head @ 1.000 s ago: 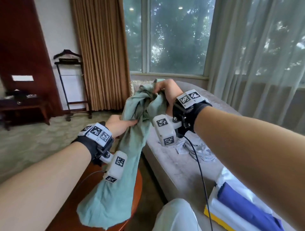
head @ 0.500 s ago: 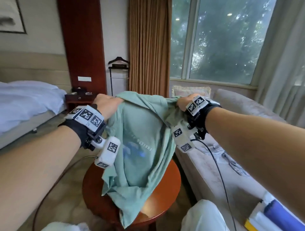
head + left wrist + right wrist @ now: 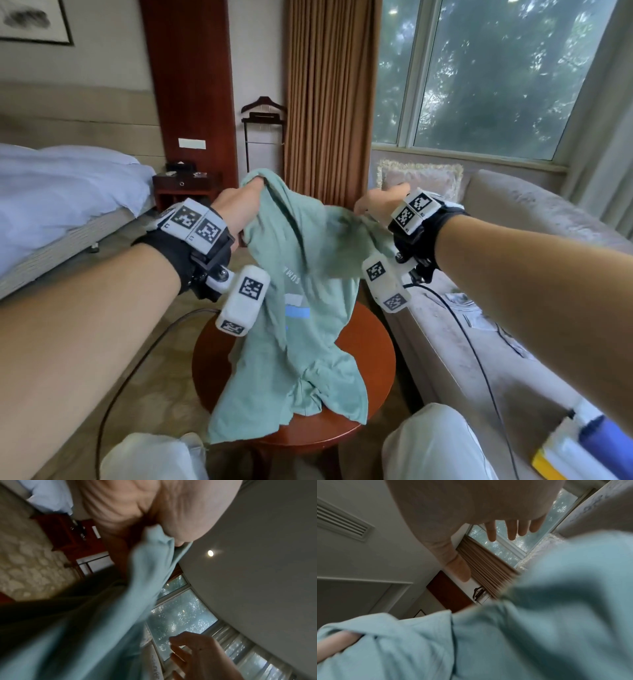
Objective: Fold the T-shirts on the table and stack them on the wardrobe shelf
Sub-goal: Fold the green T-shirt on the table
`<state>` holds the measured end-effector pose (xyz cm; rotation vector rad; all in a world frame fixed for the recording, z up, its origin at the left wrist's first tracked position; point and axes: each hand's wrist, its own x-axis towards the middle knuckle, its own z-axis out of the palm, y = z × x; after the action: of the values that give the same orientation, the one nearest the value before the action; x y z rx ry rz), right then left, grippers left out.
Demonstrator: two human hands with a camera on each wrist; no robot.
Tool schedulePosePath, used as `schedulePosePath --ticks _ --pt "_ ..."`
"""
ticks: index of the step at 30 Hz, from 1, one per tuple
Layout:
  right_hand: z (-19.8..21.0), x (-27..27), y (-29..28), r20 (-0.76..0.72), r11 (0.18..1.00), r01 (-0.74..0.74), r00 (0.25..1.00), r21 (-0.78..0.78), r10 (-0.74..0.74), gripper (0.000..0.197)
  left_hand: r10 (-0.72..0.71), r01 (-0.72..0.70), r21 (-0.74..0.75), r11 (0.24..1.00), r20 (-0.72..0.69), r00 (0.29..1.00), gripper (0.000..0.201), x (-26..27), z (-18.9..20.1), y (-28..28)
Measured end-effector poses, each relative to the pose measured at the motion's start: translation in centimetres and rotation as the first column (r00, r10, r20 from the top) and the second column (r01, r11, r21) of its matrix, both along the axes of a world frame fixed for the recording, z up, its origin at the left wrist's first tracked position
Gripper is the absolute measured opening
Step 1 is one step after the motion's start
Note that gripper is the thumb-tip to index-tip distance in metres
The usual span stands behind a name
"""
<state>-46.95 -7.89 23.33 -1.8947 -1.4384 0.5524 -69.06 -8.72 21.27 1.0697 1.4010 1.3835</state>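
**Mint-green T-shirt held up over the round table, one corner gripped, the other let go**

Pale blue bedding (image 3: 65,185) was seen at the far left, on a bed that took no part in the work. Next came the left hand (image 3: 239,205), raised above the table; its fingers were curled round a bunched upper edge of the mint-green T-shirt (image 3: 301,308), and in the left-wrist view the cloth (image 3: 154,555) was plainly pinched between thumb and fingers. From that grip the shirt was hung slantwise, its printed front turned toward the camera, and its lower hem was draped in folds on the round red-brown wooden table (image 3: 373,363). A wooden valet stand (image 3: 263,133) and brown curtains were seen behind, well apart from the work.

Further right, the right hand (image 3: 380,202) was held level with the left, just above the shirt's other upper edge. In the right-wrist view its fingers (image 3: 511,531) were shown spread and straight, with nothing between them; whether the fingertips brushed the cloth could not be told. A beige sofa (image 3: 513,212) was seen beside the table, and folded items in white, blue and yellow (image 3: 582,442) were lying on it at the lower right.

The step in hand was judged to be the shaking-out of the shirt before the first fold; no fold had yet been made. For the next move, the free upper edge would need to be taken by the right hand, so that the shirt could be stretched and laid flat on the table.
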Motion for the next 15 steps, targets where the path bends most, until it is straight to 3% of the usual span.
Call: schedulePosePath --ticks 2,3,4,5,6,9,13,15 --pt "-0.3 -1.1 0.3 -0.058 1.000 0.008 0.998 -0.016 -0.008 0.072 -0.033 0.026 0.032 0.999 0.216 0.976 0.043 0.5 -0.2 0.3" --pt "-0.3 -1.9 -0.1 -0.053 0.997 -0.059 0.997 -0.045 0.056 0.065 -0.046 0.034 0.047 0.998 0.289 0.956 0.030 0.9 -0.2 0.3" --pt "-0.7 -2.5 0.1 -0.035 0.985 -0.148 0.989 -0.093 0.145 0.045 -0.059 0.041 0.060 0.997 0.341 0.938 0.025 1.3 -0.3 0.5" --pt "-1.2 -2.7 0.2 -0.042 0.957 -0.222 0.975 -0.186 0.218 0.027 -0.068 0.042 0.076 0.996 0.384 0.921 0.023 1.5 -0.5 0.7" --pt "-1.7 -3.2 -0.8 -0.061 0.917 -0.299 0.954 -0.263 0.294 0.023 -0.065 0.028 0.094 0.995 0.423 0.904 0.023 1.7 -0.6 0.9" --pt "-4.0 -4.2 -1.2 -0.277 0.767 -0.488 0.872 -0.415 0.405 0.040 -0.046 -0.012 0.100 0.995 0.554 0.831 0.018 1.8 -0.5 1.6" --pt "-7.3 -5.0 -0.7 -0.145 0.656 -0.479 0.856 -0.583 0.496 0.079 -0.095 0.032 0.111 0.993 0.634 0.768 0.031 1.9 -0.4 2.0" --pt "-8.0 -5.1 -0.4 -0.096 0.692 -0.492 0.845 -0.528 0.527 0.071 -0.122 0.069 0.109 0.992 0.630 0.767 0.036 1.8 -0.3 2.2"
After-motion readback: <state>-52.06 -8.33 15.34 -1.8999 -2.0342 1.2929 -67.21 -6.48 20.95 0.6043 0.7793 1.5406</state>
